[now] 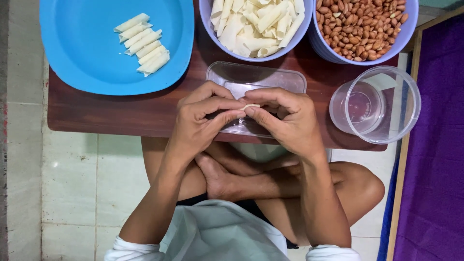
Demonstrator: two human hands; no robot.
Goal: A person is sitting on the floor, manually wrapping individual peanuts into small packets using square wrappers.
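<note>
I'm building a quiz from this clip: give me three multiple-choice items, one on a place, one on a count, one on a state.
1. Where do the finished rolls lie?
A. blue tray
B. clear cup
C. floor

2. How many rolls lie there?
A. two
B. seven
C. twelve

3. What state is the clear cup in?
A. full of peanuts
B. tipped over
C. upright, empty

Key: 1 A, they lie in a row on the tray. 2 B, seven count out. 3 C, its bottom shows bare. Both the left hand and right hand pinch a pale pastry strip.

Glossy dark wood table (121,116); smooth blue plastic plate (72,53); clear plastic cup (386,104).
</note>
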